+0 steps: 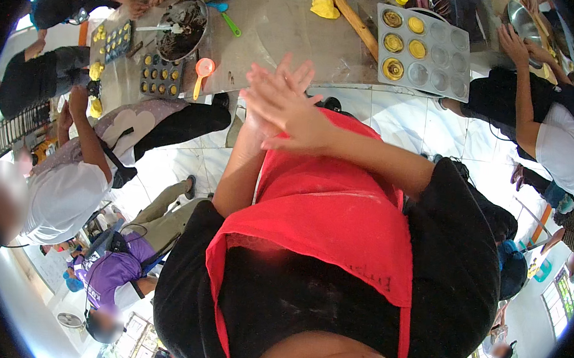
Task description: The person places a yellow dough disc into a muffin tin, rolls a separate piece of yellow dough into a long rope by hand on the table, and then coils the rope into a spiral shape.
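My right hand [296, 115] lies across my left hand [261, 120], palms together over the near edge of the table, the fingers of both pointing up and to the left. Whether anything is between the palms is hidden. To the right of them on the table, a grey muffin tin [427, 63] holds several coiled pieces of yellow dough, some with brown filling, and its other cups hold nothing. A wooden rolling pin [350, 19] lies left of the tin, beside a lump of yellow dough [324, 6]. An orange-handled strainer or scoop [204, 68] lies left of my hands.
A metal bowl [198, 18] with dark brown residue and a white-handled spatula stands at the left, near a green-handled utensil [232, 24]. Dark muffin tins [160, 95] with yellow dough lie nearby. Co-workers stand around the table, one close on my left [70, 204], another at the right [564, 143].
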The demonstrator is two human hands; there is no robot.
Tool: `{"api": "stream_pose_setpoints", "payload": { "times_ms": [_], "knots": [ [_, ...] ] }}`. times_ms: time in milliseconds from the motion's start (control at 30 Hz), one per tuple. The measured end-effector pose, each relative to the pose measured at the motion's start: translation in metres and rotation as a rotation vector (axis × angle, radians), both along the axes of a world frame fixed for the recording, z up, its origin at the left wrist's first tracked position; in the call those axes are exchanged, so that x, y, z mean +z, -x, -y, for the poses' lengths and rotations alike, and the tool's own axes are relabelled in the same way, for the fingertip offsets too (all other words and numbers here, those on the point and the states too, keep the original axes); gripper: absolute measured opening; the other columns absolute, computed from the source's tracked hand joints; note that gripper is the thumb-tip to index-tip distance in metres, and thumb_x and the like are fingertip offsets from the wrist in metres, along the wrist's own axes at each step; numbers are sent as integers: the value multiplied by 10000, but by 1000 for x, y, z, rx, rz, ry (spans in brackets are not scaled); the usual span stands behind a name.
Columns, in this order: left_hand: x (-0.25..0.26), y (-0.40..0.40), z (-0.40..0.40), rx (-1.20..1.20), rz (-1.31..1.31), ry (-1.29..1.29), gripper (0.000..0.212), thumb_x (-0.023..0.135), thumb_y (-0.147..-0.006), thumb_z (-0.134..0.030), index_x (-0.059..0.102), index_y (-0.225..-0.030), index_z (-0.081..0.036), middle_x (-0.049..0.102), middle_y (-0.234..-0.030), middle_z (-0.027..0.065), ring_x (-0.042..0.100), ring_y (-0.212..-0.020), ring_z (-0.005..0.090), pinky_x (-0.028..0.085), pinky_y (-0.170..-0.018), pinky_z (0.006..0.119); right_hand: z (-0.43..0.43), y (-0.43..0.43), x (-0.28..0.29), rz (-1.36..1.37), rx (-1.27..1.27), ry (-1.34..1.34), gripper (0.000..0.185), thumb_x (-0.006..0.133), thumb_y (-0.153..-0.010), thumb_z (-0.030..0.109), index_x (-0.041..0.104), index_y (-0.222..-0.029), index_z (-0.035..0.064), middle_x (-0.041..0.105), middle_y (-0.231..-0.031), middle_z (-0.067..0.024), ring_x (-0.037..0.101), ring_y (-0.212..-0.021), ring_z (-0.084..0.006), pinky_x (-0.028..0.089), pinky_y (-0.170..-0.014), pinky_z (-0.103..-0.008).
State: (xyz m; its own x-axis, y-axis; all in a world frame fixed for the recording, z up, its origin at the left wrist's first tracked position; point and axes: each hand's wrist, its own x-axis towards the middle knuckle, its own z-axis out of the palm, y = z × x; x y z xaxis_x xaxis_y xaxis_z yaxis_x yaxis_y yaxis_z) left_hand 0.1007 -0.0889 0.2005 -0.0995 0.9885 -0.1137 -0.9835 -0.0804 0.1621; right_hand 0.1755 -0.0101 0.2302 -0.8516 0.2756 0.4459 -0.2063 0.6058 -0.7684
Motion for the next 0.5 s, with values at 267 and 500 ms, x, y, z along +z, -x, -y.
{"api": "stream_pose_setpoints", "payload": {
  "times_ms": [267, 500],
  "knots": [
    [16, -2, -7, 126, -345, 194, 713, 237, -985, -633, 122, -1554, -219, 216, -1584, 80, 280, -1429, 277, 285, -1140, 452, 10, 15, -11, 8, -215, 10, 825, 556, -811, 632, 378, -1491, 200, 307, -1549, -163, 222, -1431, -439, 116, -1093, -681],
    [8, 1, 4, 150, -417, 176, 723, 247, -969, -658, 163, -1550, -234, 237, -1582, 73, 277, -1432, 275, 253, -1142, 477, 6, 21, 1, 126, -410, 84, 842, 561, -847, 582, 352, -1485, 75, 280, -1552, -194, 235, -1425, -438, 141, -1105, -655]
  ]
}}
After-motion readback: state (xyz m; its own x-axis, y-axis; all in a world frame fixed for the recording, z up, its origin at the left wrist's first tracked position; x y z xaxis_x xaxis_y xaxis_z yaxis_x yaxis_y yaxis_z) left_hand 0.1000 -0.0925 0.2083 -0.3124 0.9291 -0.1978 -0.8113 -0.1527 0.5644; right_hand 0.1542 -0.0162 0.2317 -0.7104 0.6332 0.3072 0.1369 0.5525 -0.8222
